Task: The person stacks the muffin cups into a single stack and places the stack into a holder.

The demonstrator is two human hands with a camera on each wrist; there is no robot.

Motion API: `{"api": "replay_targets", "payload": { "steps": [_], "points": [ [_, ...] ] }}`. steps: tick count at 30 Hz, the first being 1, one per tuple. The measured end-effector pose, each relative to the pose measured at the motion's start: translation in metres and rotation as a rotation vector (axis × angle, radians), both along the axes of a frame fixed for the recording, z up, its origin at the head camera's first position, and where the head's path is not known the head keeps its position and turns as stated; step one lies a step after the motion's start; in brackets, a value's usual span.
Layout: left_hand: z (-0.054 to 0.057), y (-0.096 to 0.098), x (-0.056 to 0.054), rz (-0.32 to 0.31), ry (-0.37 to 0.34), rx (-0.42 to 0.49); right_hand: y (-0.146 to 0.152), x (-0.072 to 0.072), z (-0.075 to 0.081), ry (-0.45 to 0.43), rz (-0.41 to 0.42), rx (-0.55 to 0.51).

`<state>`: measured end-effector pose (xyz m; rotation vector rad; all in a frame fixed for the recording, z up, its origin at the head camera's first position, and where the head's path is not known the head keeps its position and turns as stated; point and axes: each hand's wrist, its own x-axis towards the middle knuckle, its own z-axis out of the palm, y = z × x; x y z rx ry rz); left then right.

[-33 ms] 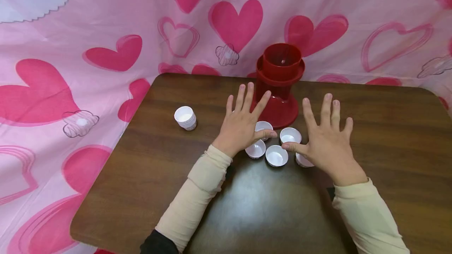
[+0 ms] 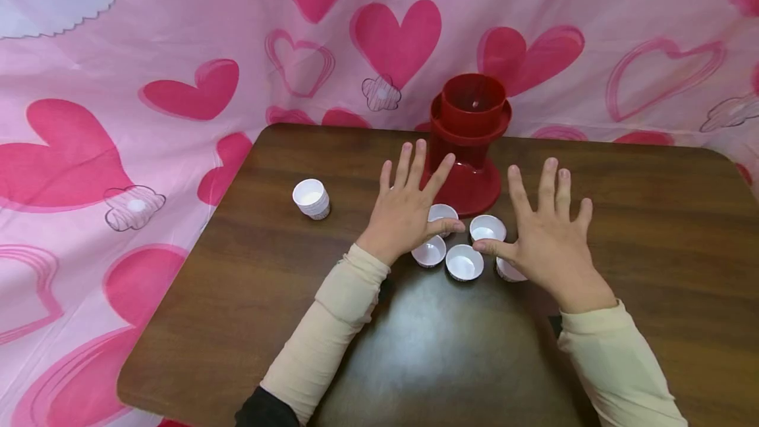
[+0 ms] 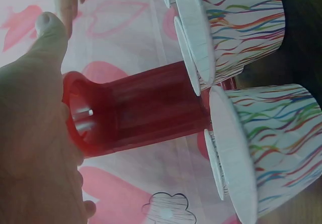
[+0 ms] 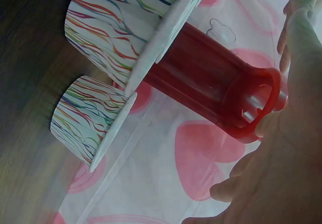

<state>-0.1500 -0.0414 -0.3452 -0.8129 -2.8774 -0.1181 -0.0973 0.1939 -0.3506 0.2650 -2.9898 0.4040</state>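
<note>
Left hand (image 2: pixel 400 216), right hand (image 2: pixel 551 242) — both spread, holding nothing, over the table (image 2: pixel 249 269). Cups (image 2: pixel 465 262): loose cluster before the red stand (image 2: pixel 471 143); stack (image 2: pixel 311 198) to the left. Step: seemingly a pause — taking one would call for lowering and pinching.

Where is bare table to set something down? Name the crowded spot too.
Bare table: between stacked cups and the near left corner; right of the right hand; between the sleeves, nearer than the loose cups. Crowded: around those cups, by the left hand, in front of the red stand.
</note>
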Motion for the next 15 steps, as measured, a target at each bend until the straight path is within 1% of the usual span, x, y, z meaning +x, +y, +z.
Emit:
{"api": "replay_targets", "payload": {
  "steps": [5, 12, 15],
  "points": [
    [0.0047, -0.0013, -0.0004, 0.003, 0.003, 0.012, -0.0002, -0.0012, 0.0044, 0.008, 0.004, 0.0],
    [0.0063, -0.0067, 0.001, 0.031, -0.012, -0.01, 0.0025, 0.0013, 0.0048, -0.035, -0.006, -0.011],
    [0.0072, -0.0098, 0.0014, 0.034, -0.018, -0.008, 0.0056, 0.0022, 0.0049, -0.038, -0.018, -0.011]
  ]
}}
